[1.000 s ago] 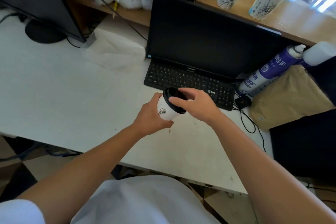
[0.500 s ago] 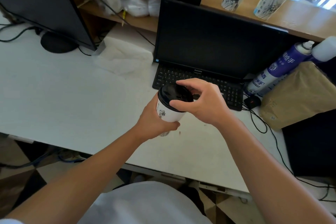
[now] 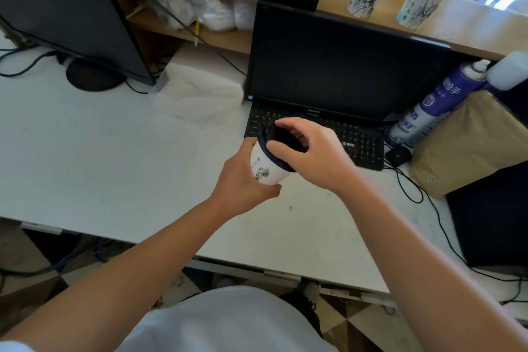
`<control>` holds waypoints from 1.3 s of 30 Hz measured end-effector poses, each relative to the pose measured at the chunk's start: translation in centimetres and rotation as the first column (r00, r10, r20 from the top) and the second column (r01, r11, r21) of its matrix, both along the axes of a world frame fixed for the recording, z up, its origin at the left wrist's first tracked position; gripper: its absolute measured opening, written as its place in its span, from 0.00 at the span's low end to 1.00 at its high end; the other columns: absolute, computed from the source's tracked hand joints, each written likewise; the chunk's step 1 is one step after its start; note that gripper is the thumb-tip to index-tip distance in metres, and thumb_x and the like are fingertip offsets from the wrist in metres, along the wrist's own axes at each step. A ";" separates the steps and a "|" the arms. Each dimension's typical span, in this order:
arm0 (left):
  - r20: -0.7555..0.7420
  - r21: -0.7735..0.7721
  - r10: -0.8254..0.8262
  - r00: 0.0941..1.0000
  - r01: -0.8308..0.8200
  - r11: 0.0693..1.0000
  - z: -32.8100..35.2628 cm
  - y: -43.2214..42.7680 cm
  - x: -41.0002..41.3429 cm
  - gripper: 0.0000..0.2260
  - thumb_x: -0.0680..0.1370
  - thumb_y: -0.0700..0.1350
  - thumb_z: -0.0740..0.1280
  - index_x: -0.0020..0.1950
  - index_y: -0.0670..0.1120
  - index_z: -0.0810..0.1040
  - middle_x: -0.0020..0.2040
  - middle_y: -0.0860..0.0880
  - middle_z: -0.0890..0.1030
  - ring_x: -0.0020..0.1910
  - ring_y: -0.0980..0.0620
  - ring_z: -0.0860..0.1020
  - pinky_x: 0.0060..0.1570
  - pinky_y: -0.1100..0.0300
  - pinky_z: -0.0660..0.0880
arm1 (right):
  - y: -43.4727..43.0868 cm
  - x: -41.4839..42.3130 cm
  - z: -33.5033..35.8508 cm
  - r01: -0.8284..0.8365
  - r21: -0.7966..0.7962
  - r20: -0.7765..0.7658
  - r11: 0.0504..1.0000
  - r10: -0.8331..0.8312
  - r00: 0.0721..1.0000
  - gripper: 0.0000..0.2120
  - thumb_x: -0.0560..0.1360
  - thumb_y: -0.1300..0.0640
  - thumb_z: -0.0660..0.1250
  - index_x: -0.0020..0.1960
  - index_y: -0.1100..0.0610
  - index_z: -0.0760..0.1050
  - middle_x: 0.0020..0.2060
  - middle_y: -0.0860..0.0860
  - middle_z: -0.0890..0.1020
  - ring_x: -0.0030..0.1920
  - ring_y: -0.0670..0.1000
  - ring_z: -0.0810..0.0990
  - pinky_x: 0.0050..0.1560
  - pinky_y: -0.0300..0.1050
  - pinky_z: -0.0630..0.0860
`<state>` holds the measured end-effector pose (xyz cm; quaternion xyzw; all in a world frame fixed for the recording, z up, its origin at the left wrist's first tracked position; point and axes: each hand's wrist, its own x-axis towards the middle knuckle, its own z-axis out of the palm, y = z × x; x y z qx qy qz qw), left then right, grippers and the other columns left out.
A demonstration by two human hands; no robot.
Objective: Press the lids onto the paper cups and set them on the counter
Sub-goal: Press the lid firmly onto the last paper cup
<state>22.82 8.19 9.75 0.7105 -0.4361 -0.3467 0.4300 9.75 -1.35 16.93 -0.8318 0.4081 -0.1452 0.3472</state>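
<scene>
Above matte white desk, left hand grips the paper cup, right hand apparently pinching its round black lid.

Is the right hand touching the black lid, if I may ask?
Touching: the head view shows the right hand pinching the black lid at its rim.

Bright daylight pours in from the upper right, glaring on the wooden shelf and lighting the white counter evenly with soft, faint shadows, while the wide lens bows the edges and detail is slightly soft throughout.
</scene>
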 end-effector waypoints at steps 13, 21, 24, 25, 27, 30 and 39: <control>0.225 -0.037 0.041 0.973 -0.034 0.999 -0.1 0.4 -1.1 0.36 0.62 0.47 0.80 0.64 0.60 0.65 0.51 0.56 0.79 0.48 0.52 0.80 0.44 0.50 0.83 | 2.0 2.1 -0.5 0.247 -0.246 -0.030 0.937 -0.262 0.965 0.17 0.80 0.44 0.62 0.48 0.57 0.79 0.44 0.51 0.76 0.45 0.50 0.75 0.38 0.39 0.68; -0.057 -0.004 -0.086 0.995 0.086 0.996 1.0 1.0 -0.7 0.33 0.63 0.42 0.81 0.62 0.55 0.70 0.50 0.52 0.81 0.47 0.50 0.82 0.39 0.53 0.84 | 2.0 1.0 0.4 0.009 -0.382 0.007 0.924 -0.007 1.000 0.15 0.78 0.46 0.64 0.50 0.57 0.81 0.44 0.51 0.79 0.46 0.50 0.77 0.43 0.47 0.78; -0.138 -0.005 -0.187 0.973 0.188 0.982 1.1 1.0 -0.2 0.33 0.61 0.43 0.80 0.62 0.56 0.71 0.52 0.52 0.82 0.50 0.49 0.83 0.46 0.43 0.84 | 1.8 0.3 1.0 -0.100 -0.393 -0.017 0.914 0.102 0.995 0.15 0.78 0.47 0.64 0.50 0.57 0.81 0.45 0.51 0.79 0.46 0.51 0.77 0.46 0.49 0.78; -0.160 -0.013 -0.220 0.962 0.221 0.975 1.1 1.0 -0.1 0.33 0.61 0.43 0.80 0.62 0.56 0.72 0.53 0.52 0.83 0.51 0.50 0.83 0.48 0.43 0.84 | 1.8 0.2 1.2 -0.133 -0.391 -0.027 0.911 0.133 0.991 0.15 0.79 0.47 0.63 0.51 0.57 0.81 0.45 0.51 0.79 0.46 0.51 0.77 0.46 0.49 0.77; -0.208 -0.023 -0.287 0.935 0.288 0.957 1.1 1.1 0.2 0.32 0.62 0.41 0.80 0.63 0.54 0.73 0.53 0.52 0.83 0.53 0.51 0.83 0.51 0.47 0.84 | 1.8 0.0 1.3 -0.196 -0.391 -0.049 0.899 0.192 0.980 0.18 0.78 0.44 0.60 0.52 0.57 0.81 0.46 0.51 0.79 0.47 0.50 0.77 0.47 0.48 0.77; -0.304 0.009 -0.375 0.876 0.396 0.918 1.2 1.4 0.7 0.30 0.63 0.40 0.78 0.62 0.51 0.74 0.52 0.50 0.83 0.52 0.53 0.83 0.48 0.56 0.82 | 1.8 -0.2 1.6 -0.278 -0.392 -0.062 0.877 0.277 0.959 0.19 0.77 0.44 0.59 0.52 0.57 0.81 0.46 0.50 0.79 0.46 0.50 0.77 0.48 0.48 0.77; -0.312 0.101 -0.335 0.889 0.382 0.919 1.1 1.5 0.6 0.29 0.64 0.39 0.79 0.63 0.49 0.73 0.52 0.47 0.82 0.53 0.49 0.83 0.49 0.53 0.83 | 1.7 -0.9 0.0 -0.211 -0.250 0.076 0.945 0.236 0.969 0.13 0.79 0.50 0.64 0.58 0.55 0.80 0.53 0.47 0.80 0.53 0.46 0.77 0.52 0.36 0.72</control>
